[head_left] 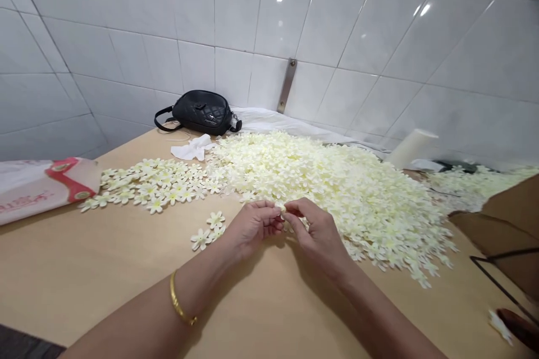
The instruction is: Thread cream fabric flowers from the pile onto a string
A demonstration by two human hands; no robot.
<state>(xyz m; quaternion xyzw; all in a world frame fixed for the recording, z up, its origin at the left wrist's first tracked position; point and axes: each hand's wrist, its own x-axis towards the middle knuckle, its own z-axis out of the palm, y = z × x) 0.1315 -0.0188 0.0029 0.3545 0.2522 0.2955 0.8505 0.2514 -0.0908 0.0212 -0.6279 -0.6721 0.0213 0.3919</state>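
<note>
My left hand (257,227) and my right hand (315,233) meet over the table, their thumbs and fingers pinched on one small cream artificial flower (281,208). Fingers cover much of that flower. Just beyond the hands rises a large heap of loose cream-yellow artificial flowers (357,190). Several single flowers (215,219) lie by my left wrist. A flatter spread of the same flowers (168,182) reaches out to the left. On my left forearm sits a gold bangle (178,302).
At the back stands a black bag (202,112) against the tiled wall (236,11), near a crumpled white tissue (193,147). A red-and-white plastic bag (46,188) lies left. On the right are a white roll (412,146) and a brown cardboard box (505,230). The table (105,269) is pale wood.
</note>
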